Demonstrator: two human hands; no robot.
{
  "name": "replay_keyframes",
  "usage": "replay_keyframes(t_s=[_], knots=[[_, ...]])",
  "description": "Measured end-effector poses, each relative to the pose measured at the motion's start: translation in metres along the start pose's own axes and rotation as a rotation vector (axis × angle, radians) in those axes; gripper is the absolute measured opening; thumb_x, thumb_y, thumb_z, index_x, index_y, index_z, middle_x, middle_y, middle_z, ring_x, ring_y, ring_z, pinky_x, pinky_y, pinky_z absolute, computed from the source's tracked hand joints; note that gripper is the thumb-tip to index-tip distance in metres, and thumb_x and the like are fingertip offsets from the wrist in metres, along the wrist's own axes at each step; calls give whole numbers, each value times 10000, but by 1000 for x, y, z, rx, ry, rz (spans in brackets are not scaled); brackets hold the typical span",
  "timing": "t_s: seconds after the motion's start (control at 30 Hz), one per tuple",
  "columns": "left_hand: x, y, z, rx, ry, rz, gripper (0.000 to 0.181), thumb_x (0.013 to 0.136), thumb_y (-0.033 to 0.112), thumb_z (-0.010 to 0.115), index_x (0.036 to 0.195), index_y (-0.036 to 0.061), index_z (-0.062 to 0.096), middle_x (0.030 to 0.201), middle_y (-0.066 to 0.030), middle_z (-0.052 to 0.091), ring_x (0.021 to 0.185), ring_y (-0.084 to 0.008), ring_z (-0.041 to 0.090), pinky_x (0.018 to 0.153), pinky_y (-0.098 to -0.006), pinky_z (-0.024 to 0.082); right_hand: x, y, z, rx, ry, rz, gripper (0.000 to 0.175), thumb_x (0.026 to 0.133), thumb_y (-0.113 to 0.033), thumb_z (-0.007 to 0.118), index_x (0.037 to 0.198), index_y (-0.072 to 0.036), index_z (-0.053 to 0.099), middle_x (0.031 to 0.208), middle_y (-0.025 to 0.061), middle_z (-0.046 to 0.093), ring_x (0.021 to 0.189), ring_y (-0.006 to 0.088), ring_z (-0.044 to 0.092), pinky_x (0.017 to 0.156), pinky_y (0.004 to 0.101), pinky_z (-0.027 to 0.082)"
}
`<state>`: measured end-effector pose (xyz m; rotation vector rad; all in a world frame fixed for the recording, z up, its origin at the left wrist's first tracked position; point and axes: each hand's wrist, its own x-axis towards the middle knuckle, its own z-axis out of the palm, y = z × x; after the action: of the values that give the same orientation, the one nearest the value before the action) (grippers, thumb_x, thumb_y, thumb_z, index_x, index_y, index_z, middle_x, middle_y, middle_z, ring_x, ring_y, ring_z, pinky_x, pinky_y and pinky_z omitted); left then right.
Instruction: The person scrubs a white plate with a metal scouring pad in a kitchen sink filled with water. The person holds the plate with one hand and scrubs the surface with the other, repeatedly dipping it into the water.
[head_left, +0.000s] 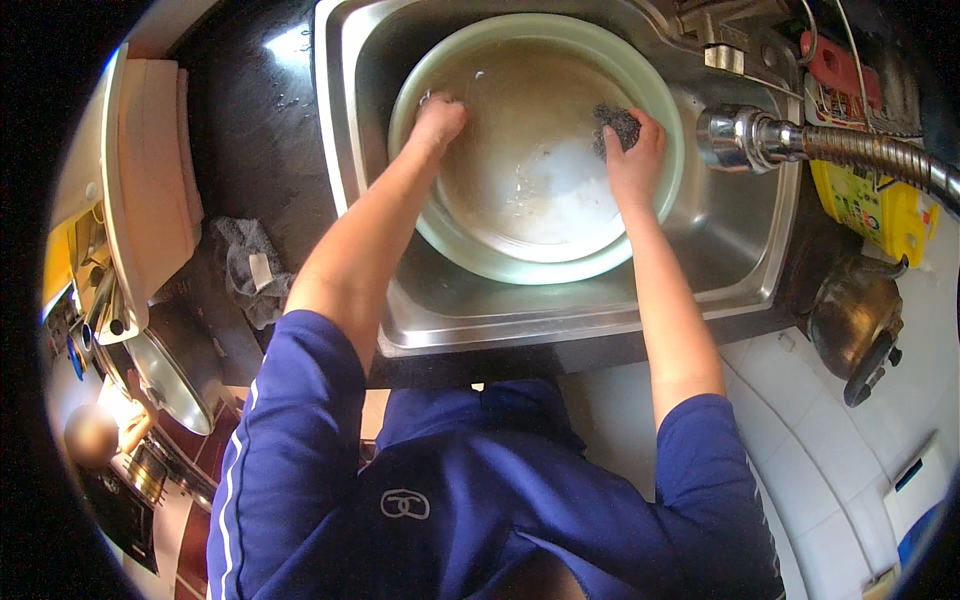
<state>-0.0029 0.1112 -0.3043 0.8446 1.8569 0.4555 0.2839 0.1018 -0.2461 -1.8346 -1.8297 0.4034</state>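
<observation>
A large round pale green plastic basin (551, 275) stands in a stainless steel sink (720, 247), holding cloudy water. At the basin's left inner side is my left hand (442, 120), fingers curled; a small shiny bit shows beside its knuckles, and whether it grips anything is hidden. My right hand (636, 154), at the basin's right side, holds a dark scouring pad (616, 129) between thumb and fingers, above or at the water. The chrome faucet head (739, 139) on its flexible metal hose lies just right of the basin.
A grey cloth (251, 262) lies on the dark counter at left, near a beige plastic container (154, 165) and a metal pan (172, 375). At right are a yellow container (874, 202) and a metal kettle (855, 319). Another person (135, 420) is at far lower left.
</observation>
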Motion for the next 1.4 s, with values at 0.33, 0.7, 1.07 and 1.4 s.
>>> replay_keyframes(t_s=[0.33, 0.7, 1.07, 1.4], knots=[[-68, 60, -61, -409, -169, 212, 488, 872, 143, 577, 1322, -4, 457, 1266, -147, 544, 1195, -250, 469, 1020, -343, 336, -6, 6, 31, 97, -76, 64, 650, 824, -382, 603, 1303, -2, 380, 1279, 283, 416, 1171, 429, 412, 1008, 476, 320], [-144, -18, -13, -787, 5, 29, 777, 888, 302, 548, 1469, 21, 115, 1462, -206, 280, 1358, -299, 264, 1110, -370, 180, -40, -29, 21, -10, -70, 217, 572, 747, -263, 635, 1169, 56, 419, 1194, 273, 427, 1129, 424, 420, 994, 495, 319], [-129, -19, 0, -979, -43, -90, 602, 943, 427, 437, 1417, 93, 277, 1422, -98, 345, 1311, -235, 300, 1073, -406, 216, -68, -113, 41, 30, -318, -204, 489, 725, -297, 709, 1146, -165, 499, 1352, 146, 369, 1252, 380, 343, 981, 564, 292], [-141, 3, -5, -1113, 12, -201, 723, 934, 563, 391, 1413, 28, 308, 1401, -141, 388, 1317, -254, 324, 1092, -367, 218, -120, -92, 11, -21, -429, 172, 713, 755, -98, 680, 1365, -90, 312, 1413, 262, 222, 1305, 440, 254, 1070, 514, 243]])
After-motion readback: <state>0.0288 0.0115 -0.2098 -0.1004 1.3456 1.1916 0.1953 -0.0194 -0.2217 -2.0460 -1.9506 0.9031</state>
